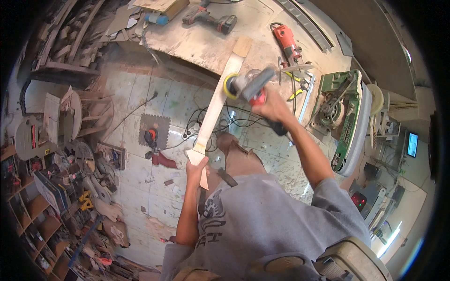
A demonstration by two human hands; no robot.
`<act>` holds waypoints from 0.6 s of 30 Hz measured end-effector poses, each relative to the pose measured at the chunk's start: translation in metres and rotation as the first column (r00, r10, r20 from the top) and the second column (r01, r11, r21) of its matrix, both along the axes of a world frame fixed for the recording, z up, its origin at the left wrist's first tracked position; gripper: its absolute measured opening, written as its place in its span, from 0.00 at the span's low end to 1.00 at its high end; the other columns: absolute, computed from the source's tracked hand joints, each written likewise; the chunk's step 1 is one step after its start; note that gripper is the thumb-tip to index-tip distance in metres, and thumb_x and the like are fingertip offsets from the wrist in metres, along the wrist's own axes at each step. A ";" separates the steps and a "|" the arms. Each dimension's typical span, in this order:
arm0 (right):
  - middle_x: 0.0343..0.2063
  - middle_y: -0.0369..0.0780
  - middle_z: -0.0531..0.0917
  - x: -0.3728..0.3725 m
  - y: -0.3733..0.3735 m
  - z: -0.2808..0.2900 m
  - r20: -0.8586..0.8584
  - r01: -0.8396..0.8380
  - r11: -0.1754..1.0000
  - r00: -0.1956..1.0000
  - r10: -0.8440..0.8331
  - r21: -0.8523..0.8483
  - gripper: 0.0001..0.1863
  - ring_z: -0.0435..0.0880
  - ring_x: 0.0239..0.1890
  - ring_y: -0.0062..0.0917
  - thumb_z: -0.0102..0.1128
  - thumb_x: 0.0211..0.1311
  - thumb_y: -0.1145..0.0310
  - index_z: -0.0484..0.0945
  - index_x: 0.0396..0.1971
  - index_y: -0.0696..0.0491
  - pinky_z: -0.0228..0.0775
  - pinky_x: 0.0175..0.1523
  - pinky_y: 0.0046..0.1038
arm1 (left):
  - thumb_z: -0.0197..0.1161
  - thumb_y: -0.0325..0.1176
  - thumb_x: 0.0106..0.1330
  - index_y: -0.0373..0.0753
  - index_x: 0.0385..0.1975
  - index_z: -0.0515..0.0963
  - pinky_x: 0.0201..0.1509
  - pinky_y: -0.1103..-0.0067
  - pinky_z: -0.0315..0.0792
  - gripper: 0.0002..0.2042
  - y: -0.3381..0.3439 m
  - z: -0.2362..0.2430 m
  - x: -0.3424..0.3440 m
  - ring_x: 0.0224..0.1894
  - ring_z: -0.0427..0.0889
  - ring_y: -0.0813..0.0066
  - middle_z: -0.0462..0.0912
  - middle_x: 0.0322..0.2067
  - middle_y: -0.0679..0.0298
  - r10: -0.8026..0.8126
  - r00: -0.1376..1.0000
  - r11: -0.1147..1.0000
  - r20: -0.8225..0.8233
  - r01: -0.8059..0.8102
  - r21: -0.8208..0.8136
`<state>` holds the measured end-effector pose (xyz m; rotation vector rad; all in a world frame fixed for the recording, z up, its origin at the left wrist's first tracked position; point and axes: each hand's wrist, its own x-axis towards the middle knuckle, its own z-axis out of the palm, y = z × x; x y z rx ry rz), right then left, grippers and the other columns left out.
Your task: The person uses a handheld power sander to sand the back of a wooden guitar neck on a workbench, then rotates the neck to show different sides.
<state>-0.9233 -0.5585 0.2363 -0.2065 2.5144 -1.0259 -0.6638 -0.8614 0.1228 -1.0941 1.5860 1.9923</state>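
A long, pale wooden piece (216,105) slants from my body up to the workbench, its far end on the bench top and its near end shaped with angled points. My left hand (195,171) is closed round that near end. My right hand (273,106) grips a red and grey power sander (256,85), blurred by motion. The sander's yellow-edged disc (230,86) is at the upper part of the wood, seemingly touching its face. A separate block (243,46) or end section of browner wood shows at the far tip.
On the dusty workbench (183,42) lie a cordless drill (211,19), a red corded power tool (287,41) and yellow-handled pliers (300,89). A green belt machine (341,114) stands at right. Black cables (225,122) and an orange-topped sander (151,136) lie on the tiled floor.
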 end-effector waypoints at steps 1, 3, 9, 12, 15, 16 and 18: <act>0.40 0.59 0.86 0.016 -0.004 -0.006 0.106 0.015 0.997 0.994 -0.023 0.072 0.40 0.86 0.46 0.53 0.75 0.38 0.54 0.76 0.52 0.63 0.78 0.54 0.44 | 0.72 0.37 0.68 0.35 0.45 0.75 0.18 0.77 0.75 0.16 0.000 -0.004 0.002 0.15 0.78 0.73 0.79 0.22 0.63 0.005 1.000 1.000 -0.024 -0.006 -0.012; 0.39 0.60 0.85 0.042 -0.017 -0.012 0.084 -0.004 0.996 0.996 -0.004 0.092 0.40 0.86 0.45 0.56 0.75 0.38 0.55 0.75 0.51 0.65 0.77 0.53 0.46 | 0.70 0.38 0.71 0.35 0.46 0.75 0.17 0.76 0.74 0.15 -0.002 -0.016 0.007 0.15 0.78 0.73 0.79 0.21 0.63 -0.002 1.000 1.000 0.005 0.002 -0.019; 0.37 0.61 0.85 0.035 -0.034 -0.027 0.139 0.016 0.988 0.990 -0.037 0.151 0.38 0.86 0.44 0.56 0.75 0.41 0.57 0.75 0.51 0.65 0.77 0.52 0.48 | 0.65 0.39 0.75 0.36 0.46 0.73 0.16 0.75 0.72 0.13 0.000 -0.022 0.006 0.14 0.76 0.72 0.78 0.19 0.62 -0.005 0.997 0.997 0.075 0.010 -0.072; 0.36 0.61 0.85 0.010 -0.032 -0.022 0.121 0.123 0.981 0.982 -0.142 0.150 0.38 0.86 0.43 0.57 0.75 0.40 0.58 0.75 0.50 0.66 0.77 0.51 0.47 | 0.63 0.39 0.76 0.36 0.45 0.72 0.16 0.75 0.71 0.12 0.005 -0.031 0.009 0.13 0.76 0.71 0.77 0.19 0.61 0.014 0.998 0.998 0.065 -0.010 -0.068; 0.36 0.61 0.85 -0.010 -0.029 -0.014 0.142 0.177 0.973 0.970 -0.198 0.151 0.38 0.85 0.43 0.57 0.75 0.39 0.59 0.75 0.50 0.66 0.76 0.52 0.46 | 0.64 0.36 0.75 0.36 0.45 0.72 0.16 0.75 0.70 0.11 0.008 -0.037 0.011 0.14 0.75 0.72 0.77 0.20 0.62 0.044 0.997 0.997 0.067 -0.040 -0.062; 0.36 0.61 0.85 -0.014 -0.027 -0.013 0.154 0.180 0.971 0.967 -0.204 0.159 0.37 0.85 0.43 0.57 0.75 0.39 0.60 0.75 0.50 0.66 0.76 0.52 0.46 | 0.64 0.34 0.74 0.35 0.46 0.73 0.16 0.75 0.70 0.11 0.009 -0.038 0.012 0.14 0.75 0.72 0.77 0.20 0.62 0.055 0.996 0.997 0.072 -0.050 -0.062; 0.37 0.62 0.85 -0.010 -0.023 -0.019 0.139 0.077 0.987 0.986 -0.096 0.141 0.37 0.86 0.45 0.56 0.75 0.40 0.60 0.75 0.51 0.66 0.76 0.53 0.45 | 0.64 0.34 0.74 0.35 0.46 0.72 0.17 0.76 0.71 0.11 0.009 -0.039 0.014 0.14 0.75 0.72 0.77 0.21 0.62 0.048 0.998 0.997 0.047 -0.045 -0.068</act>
